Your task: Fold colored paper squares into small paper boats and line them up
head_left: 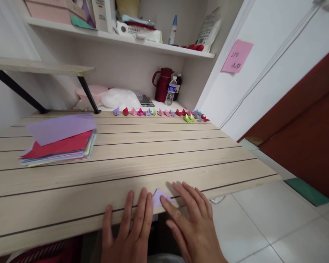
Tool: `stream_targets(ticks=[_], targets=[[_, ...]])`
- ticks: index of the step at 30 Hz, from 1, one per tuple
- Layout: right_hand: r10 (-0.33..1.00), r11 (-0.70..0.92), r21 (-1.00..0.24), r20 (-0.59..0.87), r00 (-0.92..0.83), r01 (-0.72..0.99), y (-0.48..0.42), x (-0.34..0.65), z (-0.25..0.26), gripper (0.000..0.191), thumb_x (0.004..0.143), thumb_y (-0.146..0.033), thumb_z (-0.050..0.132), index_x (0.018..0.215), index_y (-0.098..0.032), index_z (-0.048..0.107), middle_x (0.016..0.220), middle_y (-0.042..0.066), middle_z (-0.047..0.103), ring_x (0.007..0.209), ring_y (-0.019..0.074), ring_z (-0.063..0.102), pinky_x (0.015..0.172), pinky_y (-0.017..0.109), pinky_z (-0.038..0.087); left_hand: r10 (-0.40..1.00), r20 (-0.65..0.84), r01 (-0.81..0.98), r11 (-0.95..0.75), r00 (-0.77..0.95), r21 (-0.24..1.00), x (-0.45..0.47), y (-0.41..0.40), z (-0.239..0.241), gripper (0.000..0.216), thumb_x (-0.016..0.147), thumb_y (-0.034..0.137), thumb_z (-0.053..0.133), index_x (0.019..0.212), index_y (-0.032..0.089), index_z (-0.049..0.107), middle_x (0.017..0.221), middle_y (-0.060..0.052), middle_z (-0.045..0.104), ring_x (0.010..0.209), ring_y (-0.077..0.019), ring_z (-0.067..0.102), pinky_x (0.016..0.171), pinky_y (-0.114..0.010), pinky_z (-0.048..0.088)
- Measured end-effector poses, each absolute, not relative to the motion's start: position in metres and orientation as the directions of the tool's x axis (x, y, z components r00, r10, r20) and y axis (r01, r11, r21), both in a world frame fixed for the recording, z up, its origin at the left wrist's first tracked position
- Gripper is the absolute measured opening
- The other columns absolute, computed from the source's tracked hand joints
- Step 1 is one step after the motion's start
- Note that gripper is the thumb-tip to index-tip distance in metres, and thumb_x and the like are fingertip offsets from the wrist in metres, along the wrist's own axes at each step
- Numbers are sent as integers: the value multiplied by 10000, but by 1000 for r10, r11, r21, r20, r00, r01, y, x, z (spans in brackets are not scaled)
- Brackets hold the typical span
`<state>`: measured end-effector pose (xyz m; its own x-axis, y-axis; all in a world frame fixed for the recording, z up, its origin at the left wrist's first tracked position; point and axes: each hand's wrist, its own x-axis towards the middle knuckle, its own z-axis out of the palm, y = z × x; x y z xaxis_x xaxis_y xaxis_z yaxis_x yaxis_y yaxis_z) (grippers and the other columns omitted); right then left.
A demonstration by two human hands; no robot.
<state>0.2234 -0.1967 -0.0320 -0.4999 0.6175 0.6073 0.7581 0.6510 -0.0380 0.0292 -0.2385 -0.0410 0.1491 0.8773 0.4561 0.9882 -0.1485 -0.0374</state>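
Observation:
A small folded lilac paper piece lies at the front edge of the wooden desk. My left hand rests flat beside it on the left, fingers stretched out and touching its edge. My right hand lies flat on its right side, the index finger pressing on the paper, the other fingers spread. A stack of coloured paper sheets, lilac and red on top, sits at the desk's left. A row of small folded paper shapes in several colours lines the desk's far edge.
Behind the desk, a dark red jug, a water bottle, a pink bowl and a white bag sit in a shelf recess. A shelf above holds boxes and bottles. A white door with a pink note stands right; tiled floor below.

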Motion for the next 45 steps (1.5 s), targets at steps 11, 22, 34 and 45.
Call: stream_targets(ticks=[11, 22, 34, 45], targets=[[628, 637, -48, 610, -482, 769, -194, 231, -46, 529, 935, -130, 555, 1424, -326, 518, 1413, 62, 567, 1340, 322, 456, 1081, 601, 334, 826, 548, 990, -142, 134, -28, 35, -230, -40, 625, 845, -5, 411, 1416, 231, 514, 1439, -52, 572, 1300, -231, 558, 1225, -585, -14], [637, 637, -46, 593, -492, 769, -196, 230, -47, 541, 945, -88, 511, 1451, -278, 489, 1439, 48, 564, 1387, 317, 399, 1121, 598, 257, 843, 485, 972, -193, 233, -132, 48, -234, -44, 634, 863, 38, 341, 1416, 297, 509, 1484, -3, 519, 1444, -219, 387, 1204, -636, -70], [646, 628, -73, 604, -467, 775, -193, 232, -62, 590, 917, -43, 476, 1443, -310, 496, 1434, 46, 561, 1379, 317, 409, 1120, 602, 250, 743, 643, 982, -166, 188, -95, 49, -229, -54, 502, 892, 0, 397, 1306, 202, 594, 1337, -77, 655, 1181, -210, 649, 1235, -577, -12], [530, 798, -291, 754, -387, 527, -192, 218, -44, 232, 921, -66, 559, 1060, -217, 669, 962, 32, 706, 932, 216, 611, 942, 427, 402, 538, 802, 926, -375, 259, -47, 32, -209, -50, 195, 951, 135, 502, 1002, 174, 685, 1079, -61, 781, 1027, -196, 698, 1067, -388, 384]])
